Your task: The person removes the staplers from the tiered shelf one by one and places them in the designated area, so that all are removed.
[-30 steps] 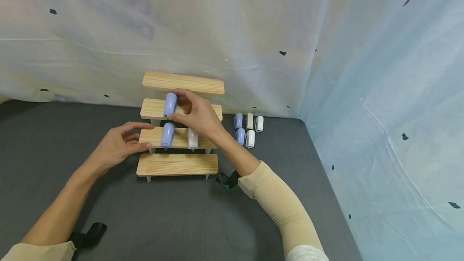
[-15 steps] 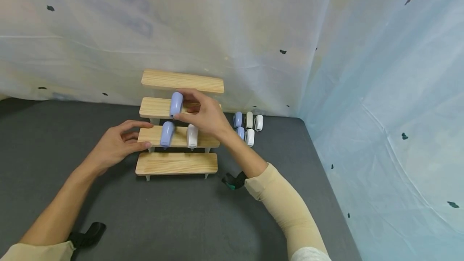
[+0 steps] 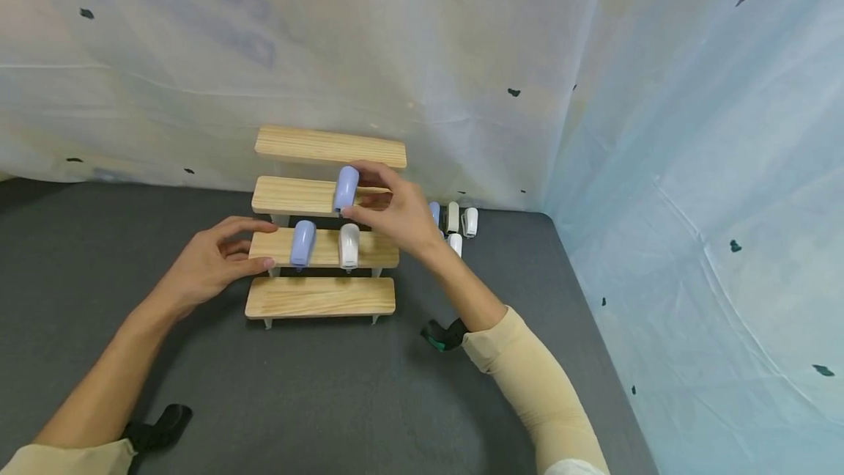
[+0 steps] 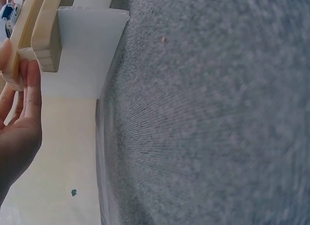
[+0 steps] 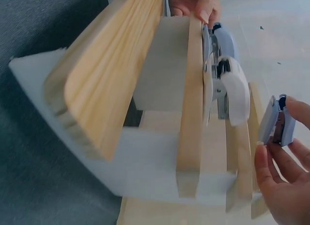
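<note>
Stapler, lavender-blue, rounded, plastic, lies left of the right hand pinching it, long axis front-to-back, at second-highest oblong pale-wood board; farther left hand grips lower matching board endwise.

The left hand pinches, its thumb nearer the body than its index finger; the left forearm slants back behind those fingers. The right hand pinches too, the right forearm angling rightward behind its fingers.
</note>
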{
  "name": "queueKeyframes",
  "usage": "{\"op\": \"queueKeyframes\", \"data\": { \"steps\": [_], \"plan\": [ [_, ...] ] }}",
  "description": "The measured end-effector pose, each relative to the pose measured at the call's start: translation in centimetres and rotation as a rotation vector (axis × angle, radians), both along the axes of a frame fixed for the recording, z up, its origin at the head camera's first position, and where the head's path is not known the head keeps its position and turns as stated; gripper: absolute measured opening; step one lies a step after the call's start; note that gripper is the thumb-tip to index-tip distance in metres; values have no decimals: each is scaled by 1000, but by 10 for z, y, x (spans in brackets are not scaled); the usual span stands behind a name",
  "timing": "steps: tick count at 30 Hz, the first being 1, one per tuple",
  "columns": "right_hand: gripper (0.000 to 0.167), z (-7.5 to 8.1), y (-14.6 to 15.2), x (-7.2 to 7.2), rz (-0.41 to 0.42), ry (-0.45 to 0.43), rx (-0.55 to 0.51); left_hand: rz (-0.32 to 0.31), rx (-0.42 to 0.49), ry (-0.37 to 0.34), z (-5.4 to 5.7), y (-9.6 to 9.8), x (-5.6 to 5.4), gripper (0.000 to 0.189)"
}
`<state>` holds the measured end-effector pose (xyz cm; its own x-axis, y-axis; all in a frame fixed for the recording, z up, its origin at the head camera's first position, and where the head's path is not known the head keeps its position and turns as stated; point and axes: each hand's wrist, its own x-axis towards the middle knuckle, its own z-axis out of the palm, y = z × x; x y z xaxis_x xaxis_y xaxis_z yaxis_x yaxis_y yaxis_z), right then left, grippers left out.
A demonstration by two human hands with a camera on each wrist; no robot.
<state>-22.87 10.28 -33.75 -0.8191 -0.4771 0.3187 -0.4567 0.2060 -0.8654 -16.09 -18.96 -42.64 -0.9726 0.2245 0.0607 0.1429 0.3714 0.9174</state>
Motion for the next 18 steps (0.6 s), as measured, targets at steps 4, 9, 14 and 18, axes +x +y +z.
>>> {"op": "queueKeyframes", "data": {
  "steps": [4,9,14,18],
  "plan": [
    [62,2,10,3,-3,14,-51,-12,0,4,0,0,-1,55],
    [60,17,19,18,-25,34,-26,-15,25,20,0,0,1,55],
    [57,20,27,21,-53,64,4,-13,44,28,2,-1,2,55],
    [58,18,35,21,-71,58,8,-4,35,17,4,-1,2,56]
  ]
}}
